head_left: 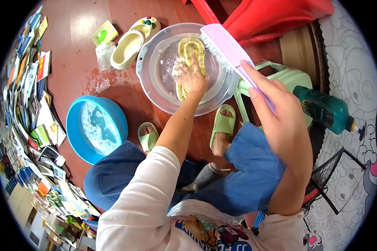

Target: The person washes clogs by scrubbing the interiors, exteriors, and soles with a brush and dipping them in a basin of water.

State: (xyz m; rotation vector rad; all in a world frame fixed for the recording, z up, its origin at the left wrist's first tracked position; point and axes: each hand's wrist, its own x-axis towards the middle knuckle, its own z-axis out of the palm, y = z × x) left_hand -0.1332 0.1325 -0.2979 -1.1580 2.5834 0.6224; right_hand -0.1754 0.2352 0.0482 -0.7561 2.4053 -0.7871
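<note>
Seemingly mid-scrub, pressing a flat, ungripping left hand [192, 79] onto the yellow sole [189, 47], grasping the purple brush [227, 44] in the right hand [280, 104], with foam [171, 67] yet unrinsed.

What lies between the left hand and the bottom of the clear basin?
The yellow shoe: the head view shows the left hand on top of it, inside the clear basin.

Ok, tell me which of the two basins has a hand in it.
The clear plastic basin, where the left hand rests on a yellow ribbed item. The other, the blue basin, holds sudsy water and no hand.
</note>
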